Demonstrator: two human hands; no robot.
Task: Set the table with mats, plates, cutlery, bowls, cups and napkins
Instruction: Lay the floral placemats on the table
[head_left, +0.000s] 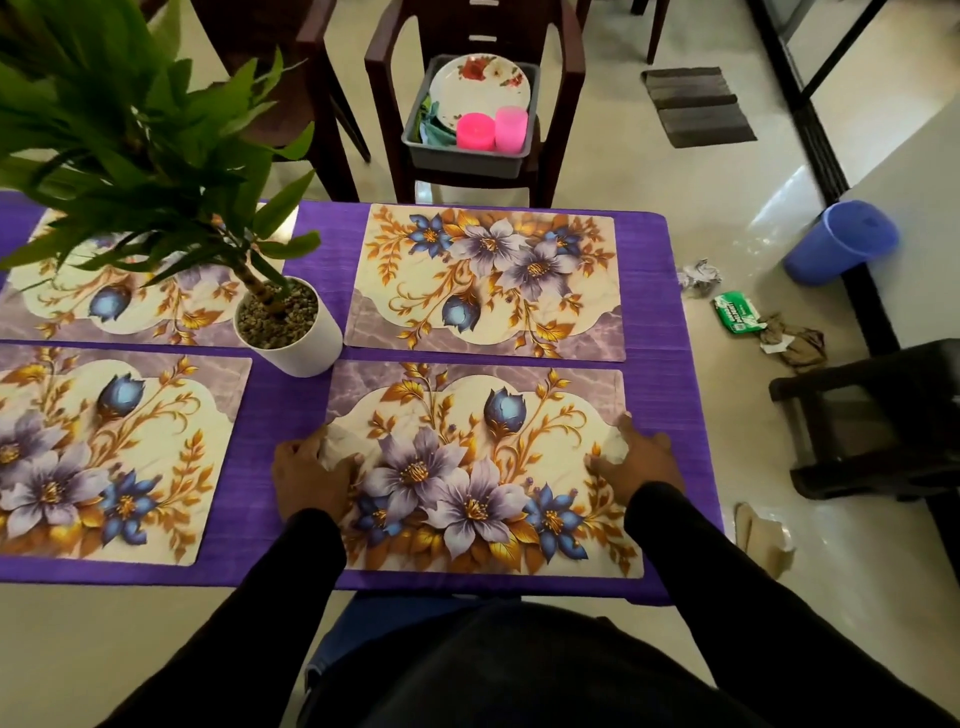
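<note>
Several floral place mats lie on the purple tablecloth (291, 410). The near right mat (483, 467) lies in front of me, and both hands are on it. My left hand (311, 478) grips its left edge with the thumb on top. At the mat's right edge, my right hand (636, 457) holds on the same way. Another mat (488, 280) lies beyond it, and two more mats (104, 452) (130, 296) lie to the left. A grey tub (467, 156) on a chair (566, 93) past the table holds a flowered plate (480, 83), two pink cups (493, 130) and green cloth.
A potted plant in a white pot (291, 332) stands in the middle of the table, its leaves over the far left mat. On the floor to the right are a blue bucket (841, 241), scraps of litter (748, 312) and a dark stool (878, 421).
</note>
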